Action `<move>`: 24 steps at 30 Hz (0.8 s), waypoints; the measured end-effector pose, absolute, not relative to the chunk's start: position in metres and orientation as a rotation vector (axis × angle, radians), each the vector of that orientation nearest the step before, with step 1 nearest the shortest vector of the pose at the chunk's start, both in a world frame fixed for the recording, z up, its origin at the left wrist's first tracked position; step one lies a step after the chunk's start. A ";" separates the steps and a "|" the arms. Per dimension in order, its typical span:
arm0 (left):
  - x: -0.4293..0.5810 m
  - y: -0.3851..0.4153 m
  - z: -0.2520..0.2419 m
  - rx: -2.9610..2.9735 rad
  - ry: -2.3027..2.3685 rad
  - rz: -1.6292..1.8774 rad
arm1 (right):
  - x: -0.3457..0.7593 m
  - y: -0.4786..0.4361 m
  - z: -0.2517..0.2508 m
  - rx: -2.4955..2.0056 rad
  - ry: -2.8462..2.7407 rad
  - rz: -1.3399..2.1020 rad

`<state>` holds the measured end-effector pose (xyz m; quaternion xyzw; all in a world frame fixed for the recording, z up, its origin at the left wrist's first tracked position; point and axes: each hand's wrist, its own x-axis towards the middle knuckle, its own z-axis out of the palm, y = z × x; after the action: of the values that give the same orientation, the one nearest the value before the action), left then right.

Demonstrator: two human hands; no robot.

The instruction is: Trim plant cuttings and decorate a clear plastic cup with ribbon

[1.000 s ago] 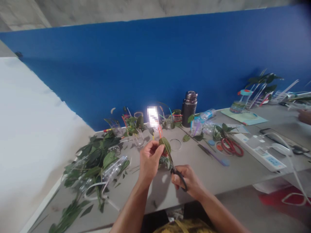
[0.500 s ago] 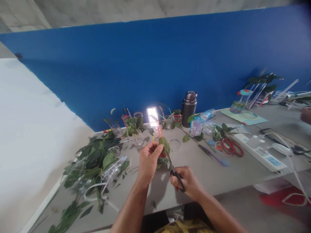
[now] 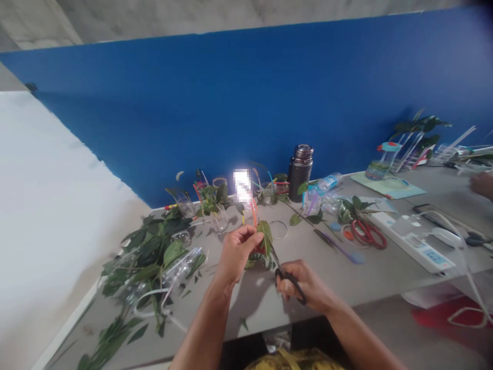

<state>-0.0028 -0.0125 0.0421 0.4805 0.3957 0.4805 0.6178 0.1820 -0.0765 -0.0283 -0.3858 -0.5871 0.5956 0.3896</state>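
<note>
Head view: two bare hands work a leaf over a grey table (image 3: 331, 280).
Left hand (image 3: 239, 252) pinches a green leaf (image 3: 265, 239), held above the table; right hand (image 3: 298, 282) has fingers clenched in black-handled scissors (image 3: 288, 282), blades just beside the leaf. Leafy cuttings (image 3: 148, 252) and clear plastic bottles (image 3: 181, 267) lie left; a dark flask (image 3: 299, 172) stands before a blue wall (image 3: 192, 113). Right: red-handled scissors (image 3: 367, 234), a white power strip (image 3: 414, 244), another person's hand (image 3: 482, 185).
</note>
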 end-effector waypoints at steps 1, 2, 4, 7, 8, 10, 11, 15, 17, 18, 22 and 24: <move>-0.002 -0.013 0.042 1.097 0.909 1.111 | 0.181 -0.076 -0.030 -0.992 -1.481 1.516; 0.000 -0.013 0.041 1.084 0.906 1.117 | 0.181 -0.076 -0.032 -1.006 -1.472 1.514; 0.003 -0.013 0.039 1.046 0.902 1.134 | 0.180 -0.075 -0.035 -1.037 -1.466 1.501; 0.009 -0.014 0.036 0.990 0.913 1.195 | 0.179 -0.074 -0.037 -1.053 -1.472 1.493; 0.011 -0.014 0.034 0.981 0.913 1.218 | 0.178 -0.074 -0.037 -1.048 -1.473 1.491; 0.015 -0.015 0.032 0.979 0.906 1.252 | 0.178 -0.074 -0.035 -1.050 -1.468 1.486; 0.017 -0.015 0.031 0.979 0.902 1.262 | 0.178 -0.074 -0.033 -1.061 -1.467 1.481; 0.020 -0.017 0.031 0.964 0.895 1.272 | 0.177 -0.075 -0.028 -1.153 -1.458 1.463; 0.019 -0.019 0.031 0.953 0.891 1.257 | 0.176 -0.075 -0.027 -1.191 -1.426 1.437; 0.018 -0.021 0.032 0.951 0.887 1.235 | 0.175 -0.075 -0.028 -1.205 -1.404 1.416; 0.016 -0.029 0.031 1.019 0.880 1.064 | 0.171 -0.074 -0.026 -1.228 -1.337 1.343; 0.017 -0.031 0.029 1.060 0.903 1.034 | 0.169 -0.074 -0.023 -1.222 -1.319 1.335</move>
<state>0.0174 -0.0312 0.0289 0.4662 0.3971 0.4547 0.6467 0.1690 -0.0743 -0.0234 -0.4910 -0.5300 0.5366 0.4359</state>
